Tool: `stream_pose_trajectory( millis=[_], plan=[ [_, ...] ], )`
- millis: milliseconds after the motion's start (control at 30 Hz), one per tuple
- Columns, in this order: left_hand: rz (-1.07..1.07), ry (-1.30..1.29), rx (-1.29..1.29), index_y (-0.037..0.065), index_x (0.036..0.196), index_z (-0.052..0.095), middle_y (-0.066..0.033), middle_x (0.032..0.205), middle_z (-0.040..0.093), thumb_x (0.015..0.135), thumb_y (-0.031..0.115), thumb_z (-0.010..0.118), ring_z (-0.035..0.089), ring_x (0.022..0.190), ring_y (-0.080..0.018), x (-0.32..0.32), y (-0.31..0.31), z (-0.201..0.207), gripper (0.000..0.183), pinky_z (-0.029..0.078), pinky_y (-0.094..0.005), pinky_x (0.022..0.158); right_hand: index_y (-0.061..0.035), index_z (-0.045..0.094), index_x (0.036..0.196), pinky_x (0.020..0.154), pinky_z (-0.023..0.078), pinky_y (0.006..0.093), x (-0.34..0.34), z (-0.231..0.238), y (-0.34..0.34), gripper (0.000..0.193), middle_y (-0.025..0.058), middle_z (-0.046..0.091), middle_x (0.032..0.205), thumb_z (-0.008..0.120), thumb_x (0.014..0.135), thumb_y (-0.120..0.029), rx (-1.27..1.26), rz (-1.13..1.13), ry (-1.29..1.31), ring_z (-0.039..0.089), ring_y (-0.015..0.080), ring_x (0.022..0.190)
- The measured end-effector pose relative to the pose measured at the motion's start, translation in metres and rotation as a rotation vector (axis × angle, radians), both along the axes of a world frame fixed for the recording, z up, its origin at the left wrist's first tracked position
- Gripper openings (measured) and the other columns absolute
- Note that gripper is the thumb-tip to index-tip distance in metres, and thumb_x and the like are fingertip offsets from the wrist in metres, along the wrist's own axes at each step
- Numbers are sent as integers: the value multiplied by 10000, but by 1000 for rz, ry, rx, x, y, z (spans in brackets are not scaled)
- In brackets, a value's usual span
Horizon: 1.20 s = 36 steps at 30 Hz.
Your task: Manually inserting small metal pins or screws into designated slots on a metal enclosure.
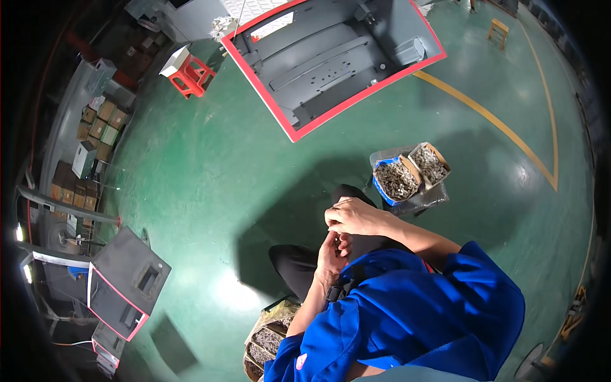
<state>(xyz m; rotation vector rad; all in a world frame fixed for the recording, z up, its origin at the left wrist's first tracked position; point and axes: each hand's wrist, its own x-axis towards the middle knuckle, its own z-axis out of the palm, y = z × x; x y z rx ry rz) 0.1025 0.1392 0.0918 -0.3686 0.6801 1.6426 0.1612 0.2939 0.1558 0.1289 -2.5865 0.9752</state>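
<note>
My hands meet above my knees. My left hand (pixel 333 254) is palm up with its fingers curled, and small dark bits seem to lie in it, too small to name. Just above it, my right hand (pixel 351 216) is bent over with its fingertips pinched together near the left fingertips. What the pinch holds is hidden. To the right of my knees, two open boxes, one blue-edged (pixel 397 180) and one pale (pixel 430 164), hold many small metal-looking pieces. More open boxes of small pieces (pixel 266 340) stand by my left elbow.
A large grey metal cabinet shell (pixel 331 63) with red edging stands ahead. A red stool (pixel 191 75) is at its left. Grey red-edged panels (pixel 130 274) hang on a rack at the far left, and cartons (pixel 102 124) are stacked behind. A yellow line (pixel 484 114) crosses the green floor.
</note>
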Motion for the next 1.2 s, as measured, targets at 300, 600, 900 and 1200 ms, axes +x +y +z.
stream_pose_trajectory(
  millis=[300,600,900,1200],
  plan=[
    [-10,-58,132,82,780,517,-3,684,420,956,267,454,349,540,-90,-9,4,-2,263,282,-206,435,-35,541,848,788,472,358,7,51,95,133,99,644,928,642,798,-105,-107,-440,140,608,287,886],
    [-49,-49,144,88,769,515,4,665,395,947,279,477,338,530,-86,-22,28,-7,264,281,-207,435,-36,510,833,742,449,385,-5,53,236,147,102,627,837,642,806,-97,167,-811,510,594,296,814],
    [-38,-56,119,86,770,491,12,661,376,959,271,451,325,526,-80,-22,45,-4,267,278,-209,446,-37,500,814,654,441,372,-26,38,255,166,91,583,729,652,795,-103,128,-729,425,570,269,733],
    [-29,4,41,118,759,472,30,637,348,959,279,444,314,514,-71,-27,42,-8,258,260,-208,435,-58,497,808,690,436,361,-68,44,223,174,74,599,686,654,800,-134,263,-659,370,582,262,679]
  ],
)
